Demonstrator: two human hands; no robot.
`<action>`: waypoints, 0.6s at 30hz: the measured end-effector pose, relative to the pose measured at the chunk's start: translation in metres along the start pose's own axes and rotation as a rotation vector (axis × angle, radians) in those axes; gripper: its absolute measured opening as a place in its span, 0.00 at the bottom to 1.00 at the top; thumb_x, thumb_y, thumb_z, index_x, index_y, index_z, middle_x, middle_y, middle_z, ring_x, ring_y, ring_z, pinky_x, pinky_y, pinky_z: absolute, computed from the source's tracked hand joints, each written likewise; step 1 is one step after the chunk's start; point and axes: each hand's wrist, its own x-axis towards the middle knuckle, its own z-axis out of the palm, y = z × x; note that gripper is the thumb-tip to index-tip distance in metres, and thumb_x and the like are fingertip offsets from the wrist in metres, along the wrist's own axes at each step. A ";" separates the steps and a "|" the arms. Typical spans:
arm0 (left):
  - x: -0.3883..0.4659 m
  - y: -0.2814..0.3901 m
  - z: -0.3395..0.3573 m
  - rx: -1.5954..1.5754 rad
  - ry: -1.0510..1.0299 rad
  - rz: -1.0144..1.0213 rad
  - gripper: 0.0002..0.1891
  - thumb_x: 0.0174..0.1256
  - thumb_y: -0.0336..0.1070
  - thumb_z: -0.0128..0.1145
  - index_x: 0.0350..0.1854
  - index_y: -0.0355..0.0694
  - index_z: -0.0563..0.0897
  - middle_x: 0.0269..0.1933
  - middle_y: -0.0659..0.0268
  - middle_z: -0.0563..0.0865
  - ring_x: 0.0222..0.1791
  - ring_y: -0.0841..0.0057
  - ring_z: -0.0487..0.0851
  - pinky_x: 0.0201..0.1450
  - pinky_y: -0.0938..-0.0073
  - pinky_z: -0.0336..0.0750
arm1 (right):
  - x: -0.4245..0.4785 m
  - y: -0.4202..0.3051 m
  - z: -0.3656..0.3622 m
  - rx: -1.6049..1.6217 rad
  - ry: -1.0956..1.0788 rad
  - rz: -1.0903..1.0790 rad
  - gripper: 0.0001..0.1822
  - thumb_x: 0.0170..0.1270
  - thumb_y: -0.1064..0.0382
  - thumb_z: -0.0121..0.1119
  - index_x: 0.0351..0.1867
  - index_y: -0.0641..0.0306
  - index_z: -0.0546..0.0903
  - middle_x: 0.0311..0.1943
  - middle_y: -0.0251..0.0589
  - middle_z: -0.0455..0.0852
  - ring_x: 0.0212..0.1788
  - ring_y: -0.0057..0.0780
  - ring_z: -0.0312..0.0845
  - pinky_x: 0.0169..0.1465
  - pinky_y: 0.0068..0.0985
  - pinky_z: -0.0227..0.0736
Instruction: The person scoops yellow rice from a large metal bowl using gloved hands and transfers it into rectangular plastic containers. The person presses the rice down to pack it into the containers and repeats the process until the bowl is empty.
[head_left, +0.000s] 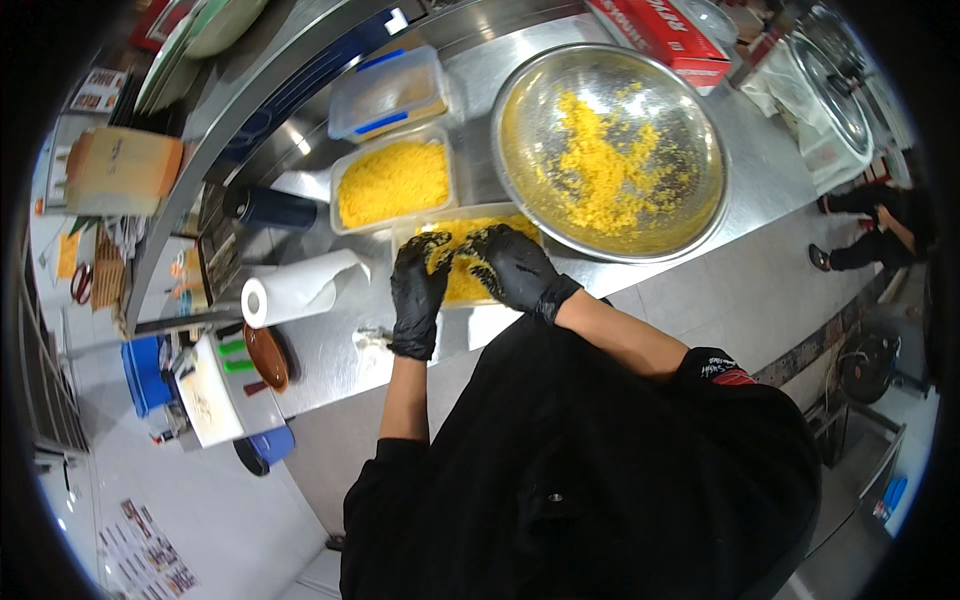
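Note:
My left hand (422, 289) and my right hand (519, 268), both in black gloves, are over a plastic container (465, 304) of yellow crumbly food (466, 287). Crumbs cling to the fingers of both gloves. The fingers are curled and close together at the food; whether they grip any of it cannot be made out. Behind this container stands a second plastic container (392, 184), filled with the same yellow crumbs. To the right, a large steel mixing bowl (694, 191) holds a loose heap of yellow crumbs (600, 165) and has bits stuck to its wall.
A lidded plastic box (390, 90) sits at the back of the steel counter (337, 367). Left are a dark bottle (274, 208), a paper towel roll (300, 289), a brown pan (268, 358) and a white cutting board (206, 394). A red box (667, 37) lies behind the bowl. Another person (877, 225) stands far right.

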 end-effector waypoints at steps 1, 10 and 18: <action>0.007 0.010 -0.006 -0.050 -0.010 -0.021 0.15 0.47 0.30 0.59 0.41 0.39 0.79 0.41 0.53 0.80 0.44 0.56 0.76 0.47 0.63 0.71 | 0.002 -0.011 -0.021 0.037 0.013 -0.007 0.12 0.46 0.70 0.51 0.35 0.68 0.77 0.36 0.53 0.78 0.42 0.48 0.72 0.45 0.40 0.67; 0.083 0.081 0.001 -0.120 0.029 0.203 0.13 0.51 0.28 0.57 0.41 0.38 0.80 0.41 0.57 0.82 0.43 0.63 0.79 0.47 0.72 0.72 | 0.067 0.160 -0.119 -0.153 -0.009 0.324 0.16 0.56 0.58 0.53 0.46 0.58 0.77 0.45 0.51 0.77 0.49 0.46 0.72 0.53 0.36 0.67; 0.125 0.112 0.021 -0.177 -0.074 0.224 0.14 0.51 0.37 0.58 0.42 0.44 0.81 0.42 0.58 0.81 0.43 0.60 0.78 0.48 0.66 0.71 | 0.068 0.210 -0.119 0.111 -0.562 0.581 0.17 0.61 0.63 0.38 0.49 0.61 0.71 0.42 0.42 0.77 0.35 0.24 0.69 0.41 0.28 0.65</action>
